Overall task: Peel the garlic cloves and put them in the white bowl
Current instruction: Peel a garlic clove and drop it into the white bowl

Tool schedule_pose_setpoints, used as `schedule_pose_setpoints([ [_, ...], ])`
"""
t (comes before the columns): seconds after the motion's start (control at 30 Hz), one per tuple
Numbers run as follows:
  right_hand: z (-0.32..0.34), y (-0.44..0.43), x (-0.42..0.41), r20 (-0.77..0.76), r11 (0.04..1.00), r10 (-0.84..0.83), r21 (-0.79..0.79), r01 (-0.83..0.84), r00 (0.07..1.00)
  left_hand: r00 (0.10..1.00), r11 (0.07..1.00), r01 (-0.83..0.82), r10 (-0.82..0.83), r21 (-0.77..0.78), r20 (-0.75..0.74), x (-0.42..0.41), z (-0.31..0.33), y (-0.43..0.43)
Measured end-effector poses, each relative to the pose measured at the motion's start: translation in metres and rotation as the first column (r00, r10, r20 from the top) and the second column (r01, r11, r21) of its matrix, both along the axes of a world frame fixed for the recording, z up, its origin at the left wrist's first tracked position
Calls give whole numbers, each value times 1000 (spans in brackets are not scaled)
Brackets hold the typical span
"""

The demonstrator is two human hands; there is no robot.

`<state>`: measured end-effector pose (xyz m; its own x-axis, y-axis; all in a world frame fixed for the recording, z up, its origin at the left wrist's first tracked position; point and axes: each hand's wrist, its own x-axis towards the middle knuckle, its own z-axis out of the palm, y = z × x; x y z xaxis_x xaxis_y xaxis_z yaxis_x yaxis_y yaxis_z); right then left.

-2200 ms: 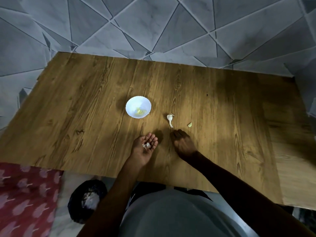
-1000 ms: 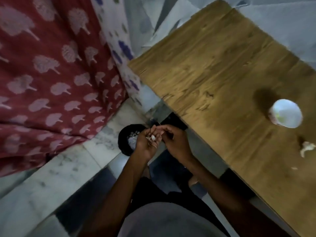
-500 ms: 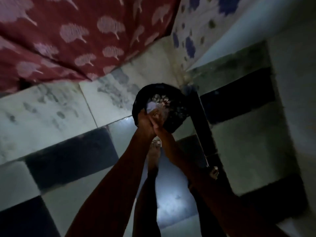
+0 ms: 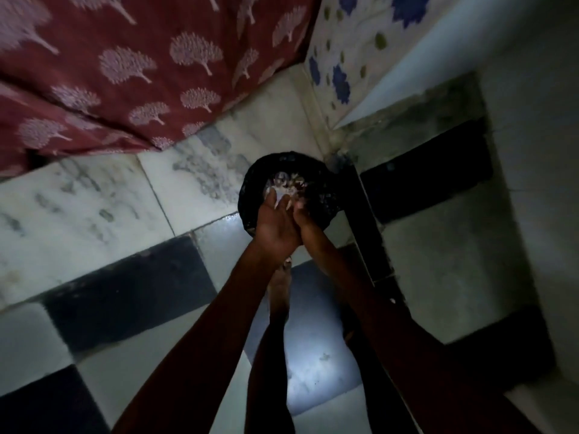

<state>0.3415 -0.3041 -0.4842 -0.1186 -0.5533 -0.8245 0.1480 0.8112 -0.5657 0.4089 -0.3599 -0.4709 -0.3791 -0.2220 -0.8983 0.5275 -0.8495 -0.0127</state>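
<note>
You cannot see the garlic cloves or the white bowl here. They are out of the view, so I cannot tell where they lie. What you can see is a small clump of pale peel bits [image 4: 279,192] at the tips of your left hand [image 4: 275,222], right over the mouth of the black bin [image 4: 247,183]. Your left hand is loose, with its fingers reaching out straight, and it grips nothing. Your right hand [image 4: 305,219] is pressed close against it, but its fingers are lost in the dark, so I cannot tell if they are loose or curled. I think you are brushing the peel off into the bin, where more pale scraps lie. Your foot [image 4: 279,286] shows just under your hands. The bin stands on the floor tiles [image 4: 94,198], and a red cloth [image 4: 125,73] hangs farther off. Here is what could go wrong. The peel is thin and light, so some may stick to your fingers and ride back into the bowl. Some may float past the rim and land on the tiles, as your hands are near the bin's close edge. It is also very dim, so a good clove hiding in the peel could drop into the bin without you seeing it.
</note>
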Motion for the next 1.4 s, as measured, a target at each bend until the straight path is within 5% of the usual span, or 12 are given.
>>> schedule_pose_setpoints([
  [0.17,145,19,-14,-226,973,-223,-116,201,948,933,925,323,-277,-199,229,6,156,25],
  [0.27,255,52,-23,-225,943,-297,-223,248,928,860,839,470,-366,-275,355,8,252,46],
  [0.53,474,194,-93,-240,817,-532,-399,417,812,696,504,713,-593,-488,405,-60,440,131],
  [0.67,506,278,-138,-311,710,-689,-472,522,655,560,280,772,-724,-571,403,-116,478,187],
  [1.03,513,476,-256,-308,435,-899,-560,705,310,337,-39,758,-831,-651,442,-282,507,359],
  [1.2,505,529,-293,-317,371,-922,-567,735,221,239,-166,752,-833,-638,499,-338,501,415],
  [1.4,477,561,-335,-514,410,-850,-513,754,112,175,-283,749,-788,-599,591,-382,489,443],
])
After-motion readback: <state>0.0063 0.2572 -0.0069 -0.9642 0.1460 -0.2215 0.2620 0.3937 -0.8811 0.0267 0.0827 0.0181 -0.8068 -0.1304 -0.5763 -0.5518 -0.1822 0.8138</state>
